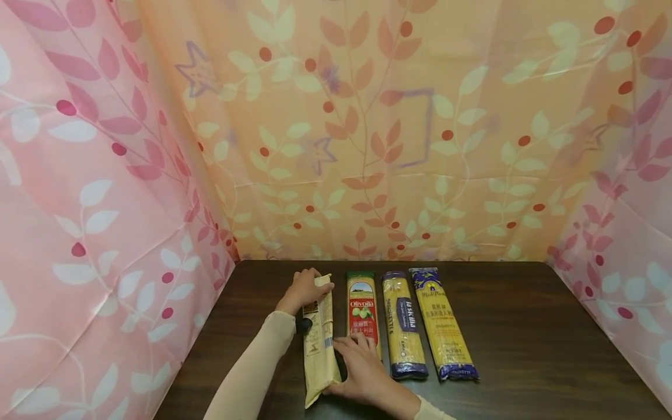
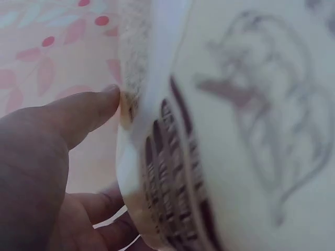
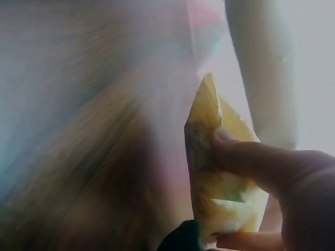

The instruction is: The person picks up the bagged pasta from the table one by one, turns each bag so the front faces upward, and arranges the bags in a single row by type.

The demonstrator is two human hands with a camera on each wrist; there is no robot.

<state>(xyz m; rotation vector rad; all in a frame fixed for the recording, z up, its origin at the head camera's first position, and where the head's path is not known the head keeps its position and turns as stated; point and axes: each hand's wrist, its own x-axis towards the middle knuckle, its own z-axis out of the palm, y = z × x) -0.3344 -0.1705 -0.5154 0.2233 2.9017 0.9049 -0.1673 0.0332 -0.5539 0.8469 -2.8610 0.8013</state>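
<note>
A long cream pasta packet (image 1: 318,344) with brown print and a barcode is raised at an angle at the left of a row of packets. Around its upper end my left hand (image 1: 308,287) grips it, thumb on one side and fingers on the other in the left wrist view. Near the lower end my right hand (image 1: 362,368) holds its right edge; in the right wrist view the thumb (image 3: 251,159) presses the wrapper's side. Just right of it lies a red and green Olivoila pasta packet (image 1: 361,300), its lower part hidden by my right hand.
A spaghetti packet (image 1: 403,326) with blue ends and another blue and yellow spaghetti packet (image 1: 445,326) lie farther right on the dark wooden table (image 1: 535,338). Patterned curtains (image 1: 367,128) stand at the back and both sides.
</note>
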